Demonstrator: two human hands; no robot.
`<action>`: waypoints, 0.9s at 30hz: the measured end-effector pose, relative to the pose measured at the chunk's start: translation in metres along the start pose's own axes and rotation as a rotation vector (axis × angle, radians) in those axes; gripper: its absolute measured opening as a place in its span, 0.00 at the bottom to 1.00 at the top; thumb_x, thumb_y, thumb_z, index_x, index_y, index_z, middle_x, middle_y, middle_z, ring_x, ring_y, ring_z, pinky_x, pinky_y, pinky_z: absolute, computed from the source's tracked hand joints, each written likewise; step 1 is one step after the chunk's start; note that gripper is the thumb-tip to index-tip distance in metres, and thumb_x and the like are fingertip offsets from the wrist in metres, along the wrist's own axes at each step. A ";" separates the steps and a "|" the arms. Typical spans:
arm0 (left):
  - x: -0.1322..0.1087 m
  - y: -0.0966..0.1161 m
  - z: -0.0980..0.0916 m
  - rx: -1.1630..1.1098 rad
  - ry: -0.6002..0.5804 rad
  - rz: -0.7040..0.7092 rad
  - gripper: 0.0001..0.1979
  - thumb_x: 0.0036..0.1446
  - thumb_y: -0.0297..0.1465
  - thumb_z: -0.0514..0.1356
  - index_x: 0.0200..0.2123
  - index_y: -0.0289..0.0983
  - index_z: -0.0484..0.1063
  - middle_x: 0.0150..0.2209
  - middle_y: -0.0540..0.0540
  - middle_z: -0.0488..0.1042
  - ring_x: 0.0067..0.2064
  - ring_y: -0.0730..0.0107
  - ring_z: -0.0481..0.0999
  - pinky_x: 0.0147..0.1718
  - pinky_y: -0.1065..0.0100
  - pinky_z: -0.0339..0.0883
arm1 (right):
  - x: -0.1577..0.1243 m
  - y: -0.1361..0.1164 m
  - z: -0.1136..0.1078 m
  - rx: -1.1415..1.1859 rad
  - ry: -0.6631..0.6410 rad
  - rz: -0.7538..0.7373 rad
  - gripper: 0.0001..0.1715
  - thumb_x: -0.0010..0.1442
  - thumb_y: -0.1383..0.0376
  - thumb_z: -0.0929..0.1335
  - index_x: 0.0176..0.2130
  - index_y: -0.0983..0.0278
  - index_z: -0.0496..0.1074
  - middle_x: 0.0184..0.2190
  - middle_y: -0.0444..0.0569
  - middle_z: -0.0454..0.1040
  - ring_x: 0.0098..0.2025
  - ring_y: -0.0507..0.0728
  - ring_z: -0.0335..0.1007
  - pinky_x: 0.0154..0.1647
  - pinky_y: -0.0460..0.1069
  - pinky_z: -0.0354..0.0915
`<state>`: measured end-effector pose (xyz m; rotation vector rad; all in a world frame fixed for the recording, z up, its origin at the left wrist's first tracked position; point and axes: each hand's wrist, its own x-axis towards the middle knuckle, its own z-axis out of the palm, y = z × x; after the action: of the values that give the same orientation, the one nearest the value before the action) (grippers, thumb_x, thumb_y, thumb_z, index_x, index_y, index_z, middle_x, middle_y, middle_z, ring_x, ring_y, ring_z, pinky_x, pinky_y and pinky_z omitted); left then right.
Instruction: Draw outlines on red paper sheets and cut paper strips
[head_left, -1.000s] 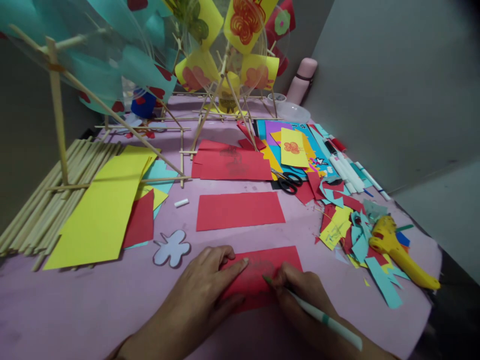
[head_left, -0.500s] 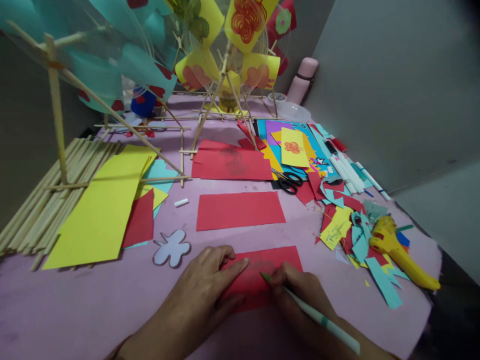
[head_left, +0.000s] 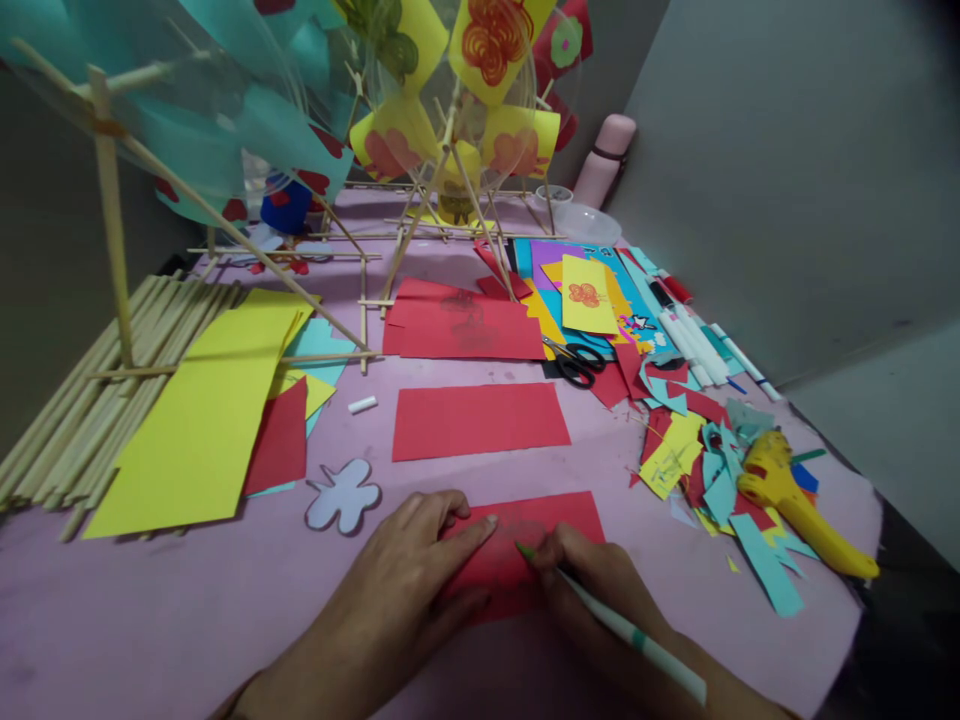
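Note:
A red paper strip (head_left: pixel 495 575) lies flat at the near middle of the table, with faint dark marks on it. My left hand (head_left: pixel 409 570) rests across its left side, thumb stretched out and the other fingers loosely bent, holding nothing. In my right hand (head_left: pixel 581 570) is a green felt-tip pen (head_left: pixel 626 630), its white barrel slanting down to the right and its green tip at the paper's middle. Just left of my left hand lies a pale flower-shaped paper cutout (head_left: pixel 343 497). Beyond the paper sits a second red strip (head_left: pixel 480 422), and behind that a stack of red strips (head_left: pixel 472 325) with dark drawings.
Yellow sheets (head_left: pixel 202 420) overlap a bundle of wooden sticks (head_left: pixel 90 390) on the left. Stick frames with paper wheels (head_left: pixel 450 130) stand at the back. To the right are black-handled scissors (head_left: pixel 577 362), paper scraps (head_left: pixel 720 475), a yellow glue gun (head_left: pixel 806 505) and several markers (head_left: pixel 694 345).
The green pen's tip has shifted slightly left on the red paper, with my right hand moving along. My left hand stays in place.

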<state>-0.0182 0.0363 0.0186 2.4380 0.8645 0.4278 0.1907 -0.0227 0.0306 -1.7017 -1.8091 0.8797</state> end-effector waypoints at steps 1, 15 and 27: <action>0.000 0.000 0.000 0.002 0.009 -0.001 0.23 0.58 0.30 0.58 0.57 0.45 0.62 0.48 0.41 0.64 0.47 0.57 0.65 0.42 0.55 0.64 | 0.000 0.000 0.000 0.001 -0.004 -0.005 0.10 0.59 0.66 0.58 0.28 0.60 0.64 0.17 0.40 0.70 0.17 0.51 0.66 0.19 0.43 0.56; 0.003 0.003 -0.003 -0.011 -0.020 0.000 0.23 0.58 0.28 0.59 0.56 0.43 0.62 0.48 0.41 0.64 0.46 0.57 0.64 0.42 0.56 0.64 | 0.000 -0.002 -0.001 0.062 -0.028 0.066 0.11 0.56 0.67 0.60 0.23 0.60 0.59 0.17 0.39 0.70 0.17 0.50 0.65 0.18 0.42 0.55; 0.001 0.002 -0.002 0.009 0.006 -0.006 0.23 0.57 0.29 0.59 0.57 0.45 0.63 0.49 0.41 0.65 0.47 0.57 0.65 0.43 0.55 0.65 | -0.005 -0.001 -0.005 0.151 0.033 0.085 0.10 0.57 0.65 0.60 0.25 0.60 0.59 0.16 0.38 0.61 0.17 0.50 0.58 0.18 0.43 0.52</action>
<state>-0.0175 0.0364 0.0211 2.4426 0.8780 0.4300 0.1944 -0.0274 0.0348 -1.6973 -1.6158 0.9916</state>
